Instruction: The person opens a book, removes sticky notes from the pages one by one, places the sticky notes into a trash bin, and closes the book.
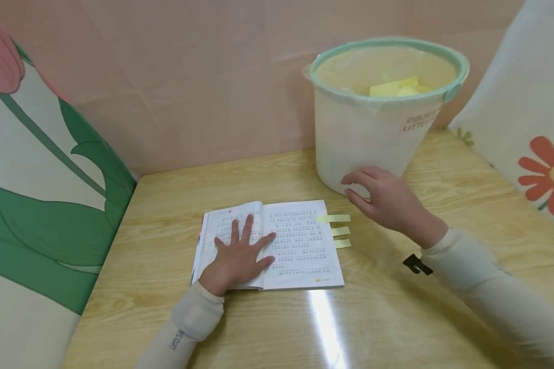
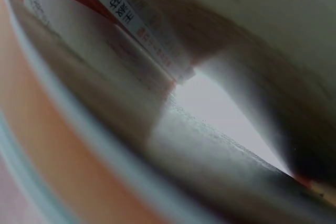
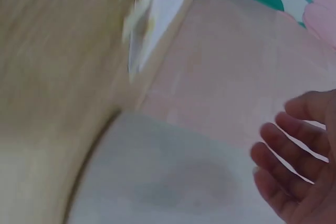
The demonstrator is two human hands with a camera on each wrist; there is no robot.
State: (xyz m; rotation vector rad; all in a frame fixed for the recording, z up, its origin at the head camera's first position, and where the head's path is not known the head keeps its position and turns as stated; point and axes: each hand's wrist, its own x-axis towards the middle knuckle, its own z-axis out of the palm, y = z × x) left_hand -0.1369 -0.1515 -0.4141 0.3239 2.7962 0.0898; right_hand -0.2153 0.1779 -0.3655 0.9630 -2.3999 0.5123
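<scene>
Three yellow tabs (image 1: 341, 231) poke past the right edge of your open book (image 1: 300, 269), and tabletop (image 1: 258, 325) stretches out on every side of it. Beyond the book's far right corner stands the bucket (image 1: 351, 136), yellow paper (image 1: 392, 89) inside, a strip of tabletop between bucket and book. Now your left hand (image 1: 237, 259): it lies across the book's left page and gutter, fingers straight and spread wide! Your right hand (image 1: 390, 201) hovers right of the book's far corner, fingers loosely bent, thumb apart.
</scene>
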